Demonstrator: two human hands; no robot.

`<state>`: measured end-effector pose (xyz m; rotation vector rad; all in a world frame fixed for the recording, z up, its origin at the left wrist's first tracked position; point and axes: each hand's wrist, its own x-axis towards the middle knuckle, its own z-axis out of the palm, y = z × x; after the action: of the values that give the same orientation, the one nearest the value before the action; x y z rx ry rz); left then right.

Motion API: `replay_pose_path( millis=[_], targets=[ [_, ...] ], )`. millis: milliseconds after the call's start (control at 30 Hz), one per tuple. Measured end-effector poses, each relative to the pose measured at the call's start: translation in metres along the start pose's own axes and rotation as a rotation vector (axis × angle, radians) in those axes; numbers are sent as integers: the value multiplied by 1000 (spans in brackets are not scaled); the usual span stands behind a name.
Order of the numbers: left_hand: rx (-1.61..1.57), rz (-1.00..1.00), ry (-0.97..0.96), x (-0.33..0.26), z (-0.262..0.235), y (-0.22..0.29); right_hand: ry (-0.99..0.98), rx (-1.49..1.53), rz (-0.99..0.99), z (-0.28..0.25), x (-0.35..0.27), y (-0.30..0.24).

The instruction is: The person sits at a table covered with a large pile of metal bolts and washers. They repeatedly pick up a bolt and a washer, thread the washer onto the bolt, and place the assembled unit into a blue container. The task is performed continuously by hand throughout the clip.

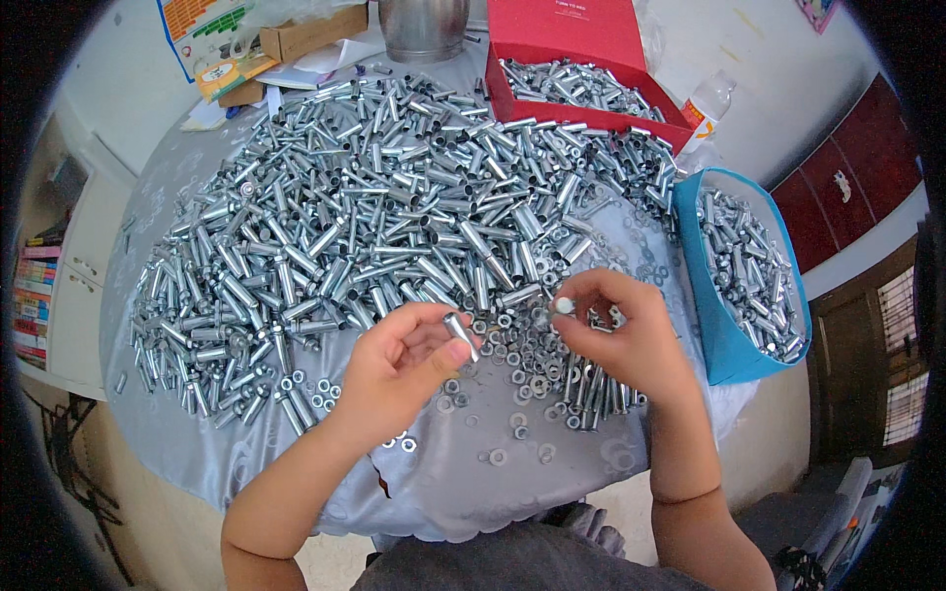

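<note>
My left hand is closed, with a shiny metal sleeve held between thumb and fingers. To its right, my right hand pinches a small round metal piece; whether it is a nut, a washer or a bolt's end does not show. Both hands are raised over the near part of the table. Loose nuts and washers lie between and below them. Long bolts lie side by side under my right hand. Beyond the hands spreads a big heap of metal sleeves.
The round table has a grey patterned cloth. At the back stand a red box of metal parts and a metal pot. A blue bin of bolts is at the right, near a plastic bottle. Cardboard and papers lie at the back left.
</note>
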<state>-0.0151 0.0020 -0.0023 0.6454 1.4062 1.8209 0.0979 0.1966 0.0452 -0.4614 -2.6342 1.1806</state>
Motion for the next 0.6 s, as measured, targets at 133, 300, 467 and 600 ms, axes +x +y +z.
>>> replay_pose_path(
  millis=[133,300,467,600],
  targets=[
    [523,330,10,-3,3,1,154,693,-187,19,-6,6],
    [697,472,-18,-1,7,2,41,785,-166,24,-7,4],
    [689,393,-30,-3,7,0,8,585,-172,25,-9,5],
    [701,359,-31,-5,8,0,-23,508,-169,25,-10,0]
  ],
)
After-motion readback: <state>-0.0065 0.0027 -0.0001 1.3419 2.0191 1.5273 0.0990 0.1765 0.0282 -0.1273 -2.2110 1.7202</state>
